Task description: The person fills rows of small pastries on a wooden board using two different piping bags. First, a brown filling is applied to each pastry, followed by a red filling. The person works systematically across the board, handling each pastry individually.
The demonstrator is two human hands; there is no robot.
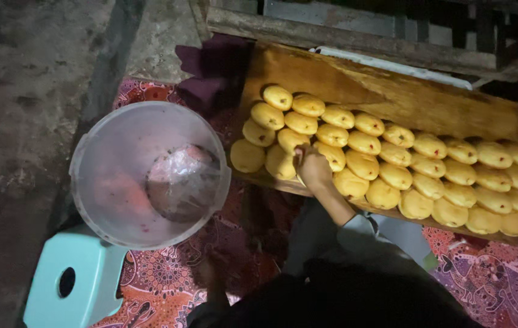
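Observation:
Several rows of round yellow dough pieces (395,175), some with red specks, lie on a long wooden board (344,82). My right hand (313,167) reaches from a grey sleeve to the left end of the rows. Its fingers are curled on one yellow dough piece (297,159) in the second row from the front. My left hand is not visible.
A clear plastic bucket (149,173) with a crumpled plastic bag inside stands left of the board on a red patterned cloth (168,273). A pale green stool (77,279) sits at the lower left. Dark purple cloth (210,67) lies behind the bucket, with wooden rails beyond.

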